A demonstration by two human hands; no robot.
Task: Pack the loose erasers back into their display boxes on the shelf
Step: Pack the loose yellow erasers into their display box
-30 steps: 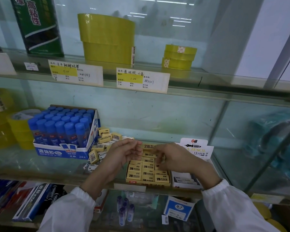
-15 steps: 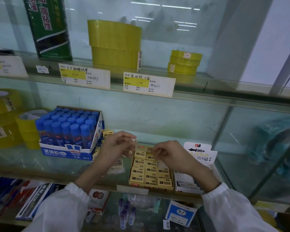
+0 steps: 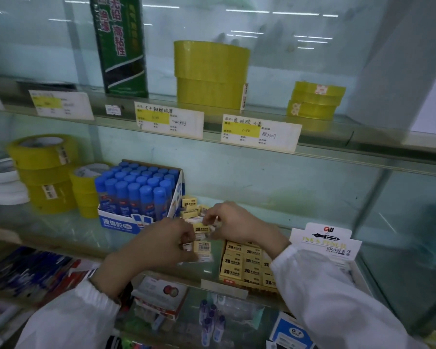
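Head camera: over the glass shelf point(image 3: 61, 230), a person's left hand point(image 3: 165, 245) curls its fingers round a barcode-labelled eraser point(image 3: 202, 247), while the right hand point(image 3: 239, 222) pinches a 2B eraser point(image 3: 202, 229). Loose erasers point(image 3: 190, 210) lie at 12 o'clock from the hands, beside the glue-stick box point(image 3: 116, 222). The display box point(image 3: 244, 268) sits at 4 o'clock.

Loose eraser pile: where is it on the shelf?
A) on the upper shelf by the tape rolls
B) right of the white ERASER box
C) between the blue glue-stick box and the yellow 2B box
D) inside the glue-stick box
C: the loose erasers lie beside the blue glue-stick box, with the yellow 2B box further to the right.
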